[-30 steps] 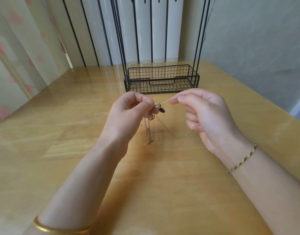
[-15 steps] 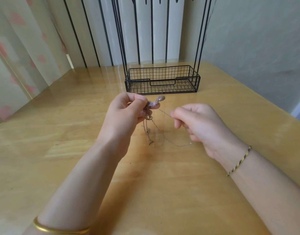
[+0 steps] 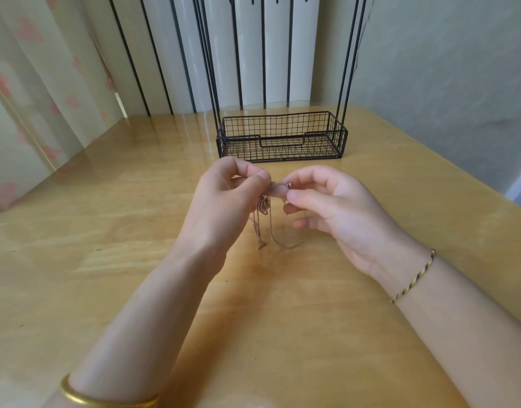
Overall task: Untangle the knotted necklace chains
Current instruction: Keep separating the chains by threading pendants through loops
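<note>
**Knot shared between two pinches, strands hanging below**

On the near side of the wire basket [image 3: 324, 148], above the table [image 3: 135, 231], the necklace chains [image 3: 263, 222] are held up by both hands. The tangle is pinched between thumb and forefinger of the left hand [image 3: 224, 201]. The right hand [image 3: 335, 207], its fingertips almost touching the left's, is closed in a pinch at the top of the tangle; what exactly is gripped cannot be made out. From the left grip the loose strands hang away from the basket, their long axis near vertical. The knot lies just under the left thumb, so the right hand is judged better placed to draw a strand sideways, parallel to the basket's front.
</note>
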A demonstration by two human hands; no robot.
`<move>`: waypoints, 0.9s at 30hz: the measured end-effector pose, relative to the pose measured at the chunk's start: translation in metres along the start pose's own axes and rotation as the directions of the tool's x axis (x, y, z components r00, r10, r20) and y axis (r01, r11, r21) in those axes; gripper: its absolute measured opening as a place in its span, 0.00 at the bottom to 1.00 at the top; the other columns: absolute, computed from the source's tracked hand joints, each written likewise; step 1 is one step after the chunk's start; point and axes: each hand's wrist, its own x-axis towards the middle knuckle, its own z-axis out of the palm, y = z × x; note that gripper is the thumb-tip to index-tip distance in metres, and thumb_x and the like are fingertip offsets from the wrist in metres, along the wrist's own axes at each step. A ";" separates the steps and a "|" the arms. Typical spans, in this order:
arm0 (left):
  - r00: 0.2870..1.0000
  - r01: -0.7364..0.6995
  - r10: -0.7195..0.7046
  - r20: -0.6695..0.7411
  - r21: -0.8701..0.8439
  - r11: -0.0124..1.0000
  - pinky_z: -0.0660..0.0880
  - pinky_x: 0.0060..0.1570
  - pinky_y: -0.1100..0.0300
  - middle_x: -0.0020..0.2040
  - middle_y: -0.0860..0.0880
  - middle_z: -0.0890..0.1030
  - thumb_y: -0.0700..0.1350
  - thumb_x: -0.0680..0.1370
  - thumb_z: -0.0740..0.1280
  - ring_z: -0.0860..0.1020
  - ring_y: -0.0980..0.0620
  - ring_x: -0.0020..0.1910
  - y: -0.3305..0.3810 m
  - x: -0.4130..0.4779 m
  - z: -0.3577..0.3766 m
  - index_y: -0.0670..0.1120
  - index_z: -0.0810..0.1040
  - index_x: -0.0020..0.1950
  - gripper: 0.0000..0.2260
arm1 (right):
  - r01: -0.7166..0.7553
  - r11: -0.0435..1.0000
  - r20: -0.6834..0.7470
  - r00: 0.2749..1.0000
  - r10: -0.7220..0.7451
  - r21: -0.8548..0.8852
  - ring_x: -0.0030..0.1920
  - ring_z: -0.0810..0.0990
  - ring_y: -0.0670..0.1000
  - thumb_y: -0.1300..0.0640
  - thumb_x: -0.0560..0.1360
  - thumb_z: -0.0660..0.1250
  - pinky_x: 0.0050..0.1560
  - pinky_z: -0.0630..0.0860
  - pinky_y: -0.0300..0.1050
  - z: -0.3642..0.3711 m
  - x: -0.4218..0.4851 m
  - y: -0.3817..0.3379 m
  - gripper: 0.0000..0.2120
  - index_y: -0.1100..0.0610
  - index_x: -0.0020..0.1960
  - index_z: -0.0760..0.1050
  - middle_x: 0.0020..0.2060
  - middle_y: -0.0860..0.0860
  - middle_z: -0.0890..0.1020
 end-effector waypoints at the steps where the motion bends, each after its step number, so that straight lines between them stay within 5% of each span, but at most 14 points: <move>1: 1.000 -0.001 0.001 0.007 0.000 1.000 0.73 0.43 0.57 0.32 0.53 0.79 0.40 0.78 0.66 0.74 0.55 0.32 0.000 0.000 0.000 0.46 0.74 0.42 0.05 | 0.002 1.000 0.007 1.000 -0.002 0.006 0.42 0.80 0.47 0.63 0.75 0.67 0.44 0.79 0.46 -0.001 0.000 0.000 0.05 0.53 0.45 0.78 0.45 0.53 0.82; 11: 0.995 -0.097 0.097 0.003 0.169 0.981 0.71 0.33 0.71 0.34 0.51 0.84 0.39 0.79 0.63 0.78 0.60 0.33 -0.006 -0.001 0.003 0.44 0.72 0.44 0.05 | 0.142 0.884 -0.136 0.965 -0.223 -0.445 0.53 0.73 0.46 0.58 0.70 0.71 0.49 0.69 0.41 -0.001 0.001 0.002 0.08 0.47 0.38 0.74 0.41 0.39 0.78; 18: 0.998 -0.060 0.066 -0.025 0.188 0.980 0.73 0.36 0.69 0.33 0.51 0.82 0.39 0.79 0.62 0.79 0.59 0.33 -0.004 0.000 0.004 0.44 0.72 0.43 0.05 | 0.082 0.992 -0.098 0.991 -0.092 -0.099 0.37 0.81 0.51 0.67 0.70 0.70 0.43 0.77 0.46 0.003 0.001 0.000 0.09 0.56 0.40 0.73 0.39 0.58 0.83; 22: 0.997 0.073 -0.073 0.001 -0.021 0.997 0.75 0.45 0.56 0.30 0.51 0.80 0.39 0.80 0.61 0.77 0.56 0.29 0.000 -0.001 0.002 0.44 0.71 0.45 0.05 | 0.017 1.000 0.005 1.000 -0.017 -0.005 0.35 0.83 0.49 0.67 0.72 0.69 0.39 0.78 0.43 0.002 0.000 0.000 0.07 0.59 0.43 0.73 0.37 0.56 0.84; 27: 0.995 0.100 -0.098 0.035 -0.069 0.993 0.75 0.43 0.58 0.37 0.47 0.84 0.39 0.81 0.60 0.75 0.57 0.29 0.001 -0.002 0.001 0.44 0.71 0.45 0.05 | -0.015 1.000 0.037 0.999 0.014 0.008 0.35 0.81 0.47 0.67 0.71 0.70 0.39 0.79 0.44 0.004 -0.001 0.002 0.07 0.58 0.41 0.74 0.39 0.51 0.82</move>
